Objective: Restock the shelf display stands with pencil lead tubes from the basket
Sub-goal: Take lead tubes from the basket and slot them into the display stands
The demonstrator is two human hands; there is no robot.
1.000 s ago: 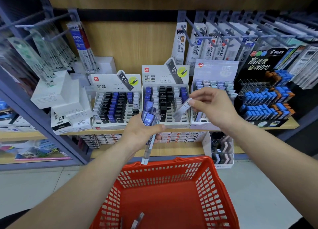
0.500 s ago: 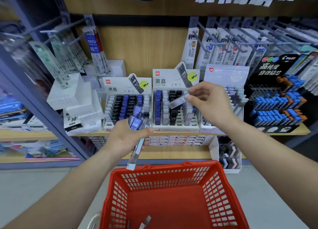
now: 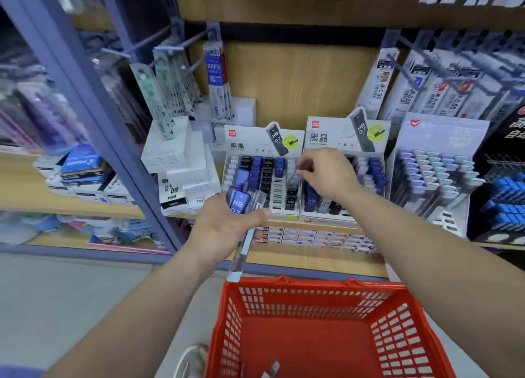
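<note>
Wooden shelf [image 3: 309, 225], middle level. Landmark: left HB 0.7 display stand [image 3: 264, 150], upright, front at shelf edge.
- Just right of landmark, side by side: 2nd HB 0.7 display stand [image 3: 366, 176].
- Further right: pale 0.5 stand [image 3: 437, 176], then black stand [image 3: 502, 196] holding blue tubes.
- Just left of landmark: stack of white boxes [image 3: 181, 161].
- Below landmark: lower shelf [image 3: 312, 262], rows of small flat boxes [image 3: 315, 237] along it.
</note>
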